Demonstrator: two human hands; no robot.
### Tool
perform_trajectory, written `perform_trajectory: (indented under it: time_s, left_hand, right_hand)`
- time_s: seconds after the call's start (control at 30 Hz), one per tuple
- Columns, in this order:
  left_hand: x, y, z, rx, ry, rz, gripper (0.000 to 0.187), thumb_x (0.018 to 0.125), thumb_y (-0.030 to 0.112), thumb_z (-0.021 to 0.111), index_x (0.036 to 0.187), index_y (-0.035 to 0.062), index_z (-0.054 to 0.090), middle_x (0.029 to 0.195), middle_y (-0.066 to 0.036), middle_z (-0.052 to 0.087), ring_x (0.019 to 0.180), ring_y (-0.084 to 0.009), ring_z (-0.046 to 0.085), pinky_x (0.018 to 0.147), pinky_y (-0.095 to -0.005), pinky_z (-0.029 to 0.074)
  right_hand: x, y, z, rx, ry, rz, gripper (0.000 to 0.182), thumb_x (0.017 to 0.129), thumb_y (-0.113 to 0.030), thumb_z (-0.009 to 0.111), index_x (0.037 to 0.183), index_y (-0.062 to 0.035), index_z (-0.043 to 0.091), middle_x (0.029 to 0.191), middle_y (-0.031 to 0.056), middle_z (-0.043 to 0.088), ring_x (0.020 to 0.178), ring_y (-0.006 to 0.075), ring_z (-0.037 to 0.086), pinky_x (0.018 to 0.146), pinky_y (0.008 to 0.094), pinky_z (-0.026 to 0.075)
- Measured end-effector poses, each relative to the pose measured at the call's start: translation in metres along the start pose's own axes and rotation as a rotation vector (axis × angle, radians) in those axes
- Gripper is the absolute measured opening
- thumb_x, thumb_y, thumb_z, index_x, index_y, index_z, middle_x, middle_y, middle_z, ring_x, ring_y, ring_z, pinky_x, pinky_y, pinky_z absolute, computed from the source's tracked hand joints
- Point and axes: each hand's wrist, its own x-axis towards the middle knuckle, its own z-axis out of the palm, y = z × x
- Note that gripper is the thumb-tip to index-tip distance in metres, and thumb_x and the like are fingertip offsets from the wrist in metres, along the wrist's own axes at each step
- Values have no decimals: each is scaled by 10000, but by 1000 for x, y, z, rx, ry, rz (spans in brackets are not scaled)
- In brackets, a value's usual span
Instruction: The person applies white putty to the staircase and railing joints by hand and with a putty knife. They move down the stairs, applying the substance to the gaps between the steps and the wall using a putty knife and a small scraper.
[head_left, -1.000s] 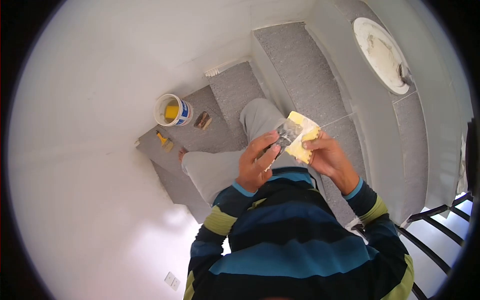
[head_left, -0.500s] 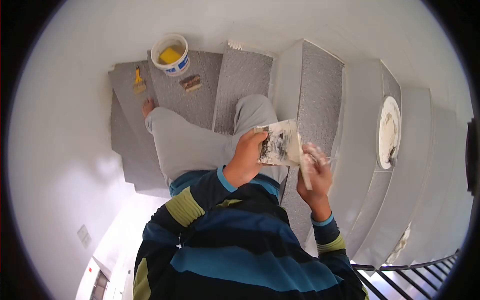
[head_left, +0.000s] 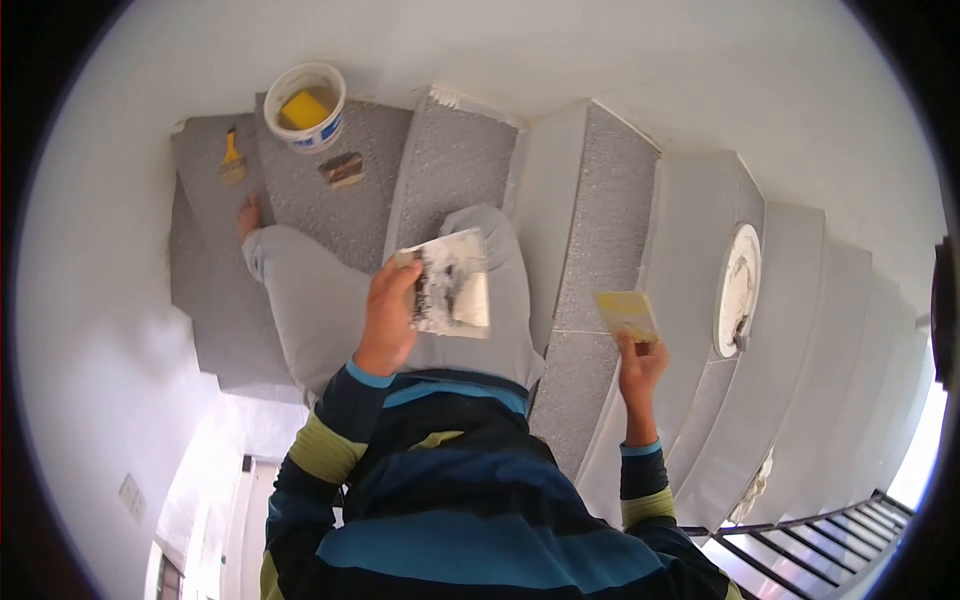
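My left hand (head_left: 388,318) grips the edge of a square plate (head_left: 452,285) smeared with white paste and dark marks, held above my lap. Off to the right, my right hand (head_left: 640,365) pinches a small yellowish flat scraper (head_left: 628,315), which points up over a grey step. The two tools are apart. A round white lid or dish (head_left: 739,290) with paste on it and a small dark object at its lower edge rests on the stairs beyond my right hand.
A white bucket (head_left: 330,130) holding a yellow sponge (head_left: 305,110) stands at the upper left. Near it lie a yellow-handled brush (head_left: 232,160) and a stained flat piece (head_left: 343,170). Grey steps (head_left: 610,190) climb rightward; a black railing (head_left: 800,535) runs at the lower right.
My hands have separated: the left with its plate moved left, and the right with the scraper moved off the plate and turned upward. The whole view has shifted slightly.
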Motion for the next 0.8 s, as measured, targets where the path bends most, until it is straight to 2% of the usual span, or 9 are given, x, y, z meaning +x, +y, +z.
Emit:
perform_trajectory:
  time_s: [0.1, 0.23, 0.4, 0.47, 0.5, 0.57, 0.63, 0.7, 0.8]
  left_hand:
    - [8, -4, -18, 10, 29, 3, 216, 873, 152, 488, 1044, 27, 532, 949, -51, 582, 886, -163, 573, 798, -300, 454]
    - [6, -4, -16, 167, -23, 29, 250, 884, 181, 460, 1073, 32, 529, 1038, -60, 551, 984, -163, 533, 852, -307, 430]
    - [18, -2, -10, 140, -1, -91, 321, 890, 202, 442, 1150, 19, 488, 1134, -91, 520, 1060, -209, 504, 920, -341, 398]
    - [18, -5, -12, 171, 82, -81, 327, 890, 209, 439, 1153, 21, 488, 1145, -83, 521, 1060, -207, 506, 918, -340, 397]
    - [19, -12, -22, 402, 115, 35, 324, 887, 212, 442, 1145, 22, 493, 1129, -76, 530, 1050, -202, 511, 913, -337, 400]
    - [12, -4, -9, 346, 86, -5, 321, 886, 214, 445, 1140, 23, 495, 1123, -73, 533, 1045, -200, 514, 910, -335, 401]
    - [12, -6, -9, 279, 70, -59, 319, 885, 216, 448, 1135, 24, 496, 1118, -71, 537, 1040, -197, 518, 908, -333, 402]
    - [13, -12, -18, 423, 11, 31, 314, 884, 219, 453, 1129, 28, 498, 1113, -71, 539, 1035, -200, 522, 901, -337, 407]
    - [2, -7, 8, 238, 26, -92, 316, 884, 219, 453, 1133, 28, 495, 1115, -73, 539, 1037, -204, 521, 901, -342, 407]
  right_hand:
    - [4, 23, -52, 33, 256, 15, 217, 807, -32, 570, 1008, 44, 546, 895, 77, 579, 790, 155, 577, 686, 270, 477]
    - [11, 49, -134, 404, 661, 244, 200, 811, -136, 560, 989, -46, 550, 892, 26, 555, 799, 127, 540, 671, 255, 458]
    - [13, 105, -198, 546, 825, 378, 187, 788, -110, 613, 957, -38, 575, 869, 18, 586, 720, 85, 549, 573, 226, 441]
    - [14, 122, -205, 403, 723, 473, 292, 788, -219, 645, 972, 0, 589, 849, 74, 620, 737, 186, 585, 620, 299, 463]
    - [15, 130, -210, 420, 728, 476, 292, 788, -219, 645, 972, 0, 589, 849, 74, 620, 737, 186, 585, 620, 299, 463]
    - [16, 147, -232, -546, 824, 359, 477, 783, -342, 643, 1034, 56, 568, 880, 185, 632, 810, 328, 596, 724, 386, 468]
    - [28, 165, -258, -522, 950, 264, 588, 768, -419, 629, 1047, 93, 557, 936, 275, 601, 888, 422, 568, 803, 429, 440]
    - [51, 198, -281, -720, 1108, 159, 574, 755, -425, 639, 975, 103, 591, 916, 284, 604, 896, 402, 576, 811, 430, 438]
    - [83, 232, -305, -674, 1002, 223, 457, 736, -380, 675, 825, 64, 616, 814, 225, 618, 800, 318, 592, 727, 413, 459]
